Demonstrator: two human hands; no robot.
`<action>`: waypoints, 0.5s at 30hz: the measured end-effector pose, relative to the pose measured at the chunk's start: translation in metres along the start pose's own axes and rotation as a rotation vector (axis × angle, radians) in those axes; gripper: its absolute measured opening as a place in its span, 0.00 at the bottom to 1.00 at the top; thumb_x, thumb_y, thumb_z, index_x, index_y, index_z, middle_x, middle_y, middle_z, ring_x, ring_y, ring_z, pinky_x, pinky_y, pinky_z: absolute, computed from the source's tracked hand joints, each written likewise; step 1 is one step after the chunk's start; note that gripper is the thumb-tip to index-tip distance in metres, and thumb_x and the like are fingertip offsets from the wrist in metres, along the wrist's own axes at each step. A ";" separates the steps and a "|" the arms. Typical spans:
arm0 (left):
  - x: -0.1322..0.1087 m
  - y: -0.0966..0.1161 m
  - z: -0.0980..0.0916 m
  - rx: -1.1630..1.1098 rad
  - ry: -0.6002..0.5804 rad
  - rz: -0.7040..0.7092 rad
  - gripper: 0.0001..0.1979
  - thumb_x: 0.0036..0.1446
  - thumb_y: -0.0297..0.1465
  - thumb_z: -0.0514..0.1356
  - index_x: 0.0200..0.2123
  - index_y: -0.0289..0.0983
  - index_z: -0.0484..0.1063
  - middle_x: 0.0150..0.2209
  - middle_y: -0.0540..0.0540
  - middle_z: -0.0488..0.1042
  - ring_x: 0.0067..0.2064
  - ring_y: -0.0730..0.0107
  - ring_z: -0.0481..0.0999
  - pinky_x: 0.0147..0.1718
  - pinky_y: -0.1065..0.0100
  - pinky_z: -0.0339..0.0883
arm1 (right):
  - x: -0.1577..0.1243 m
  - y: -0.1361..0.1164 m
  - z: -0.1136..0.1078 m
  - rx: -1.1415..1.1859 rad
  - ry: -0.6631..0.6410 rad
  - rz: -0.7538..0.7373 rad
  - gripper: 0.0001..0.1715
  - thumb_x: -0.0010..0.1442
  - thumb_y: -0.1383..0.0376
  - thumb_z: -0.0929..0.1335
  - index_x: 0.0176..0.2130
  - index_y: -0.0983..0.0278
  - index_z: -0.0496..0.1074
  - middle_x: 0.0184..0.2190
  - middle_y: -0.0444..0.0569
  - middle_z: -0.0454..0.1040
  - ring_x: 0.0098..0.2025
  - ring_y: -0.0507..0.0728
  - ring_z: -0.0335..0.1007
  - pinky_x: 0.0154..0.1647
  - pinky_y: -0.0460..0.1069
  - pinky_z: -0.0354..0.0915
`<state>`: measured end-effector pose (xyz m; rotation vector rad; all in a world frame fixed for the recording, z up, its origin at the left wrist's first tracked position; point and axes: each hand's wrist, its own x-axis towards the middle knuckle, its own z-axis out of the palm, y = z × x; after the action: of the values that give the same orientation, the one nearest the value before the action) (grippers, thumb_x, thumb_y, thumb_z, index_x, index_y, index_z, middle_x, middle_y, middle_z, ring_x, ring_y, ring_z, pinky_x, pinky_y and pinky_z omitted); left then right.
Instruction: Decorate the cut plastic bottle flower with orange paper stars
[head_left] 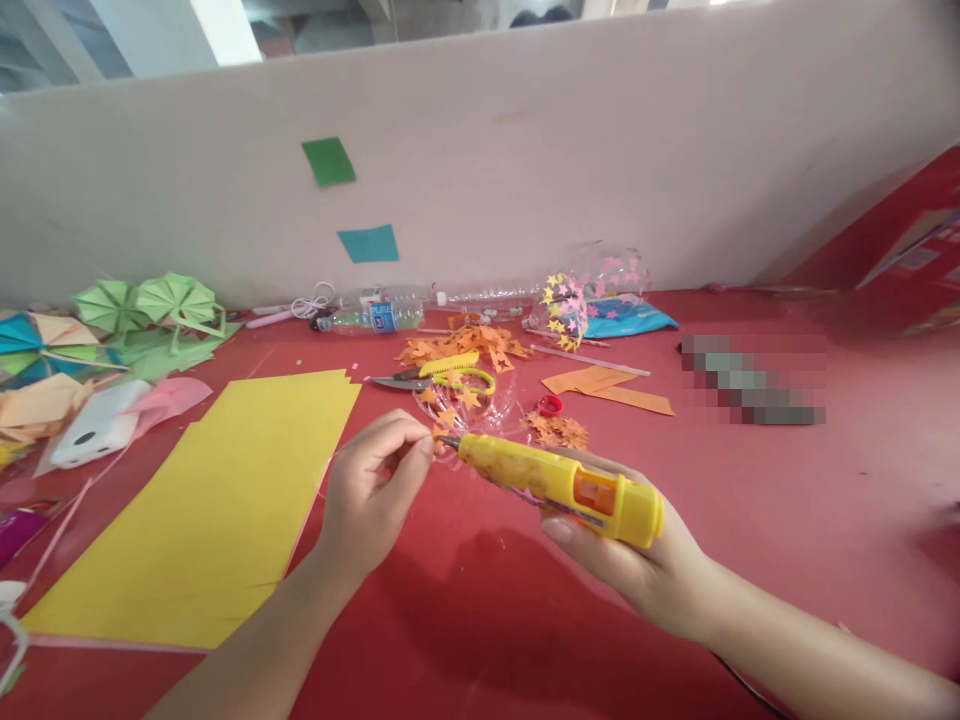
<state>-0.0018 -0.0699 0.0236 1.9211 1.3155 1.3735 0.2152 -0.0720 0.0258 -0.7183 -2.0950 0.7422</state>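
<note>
My right hand (622, 545) grips a yellow glue gun (559, 485), its nozzle pointing left. My left hand (375, 485) pinches a small orange paper star (439, 436) right at the nozzle tip. Just behind them lies a clear plastic bottle piece (469, 410) with orange stars stuck on it. Yellow-handled scissors (439, 376) lie beyond it, next to a heap of orange paper stars (465, 346).
A large yellow paper sheet (225, 500) lies left on the red table (787, 500). Folded green and coloured paper fans (150, 310) sit far left. Clear bottles (375, 312), one with pink and yellow stars (592, 290), and orange paper strips (604, 388) rest by the white partition (525, 150).
</note>
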 end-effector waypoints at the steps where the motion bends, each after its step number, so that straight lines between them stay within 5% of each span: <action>1: 0.000 0.000 0.000 -0.001 0.002 0.004 0.12 0.60 0.27 0.52 0.23 0.38 0.65 0.22 0.53 0.60 0.25 0.74 0.62 0.25 0.69 0.56 | 0.000 0.000 0.000 -0.003 -0.002 -0.004 0.16 0.63 0.62 0.62 0.25 0.61 0.59 0.23 0.44 0.64 0.24 0.51 0.61 0.25 0.48 0.59; 15: 0.000 0.003 0.000 0.002 0.004 0.004 0.12 0.60 0.26 0.52 0.23 0.38 0.64 0.22 0.53 0.60 0.25 0.74 0.62 0.26 0.69 0.57 | 0.000 0.001 0.000 -0.024 0.000 -0.018 0.15 0.63 0.63 0.62 0.25 0.61 0.57 0.23 0.44 0.66 0.24 0.51 0.63 0.24 0.46 0.60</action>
<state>-0.0007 -0.0712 0.0258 1.9238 1.3166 1.3792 0.2150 -0.0714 0.0254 -0.7115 -2.1106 0.7079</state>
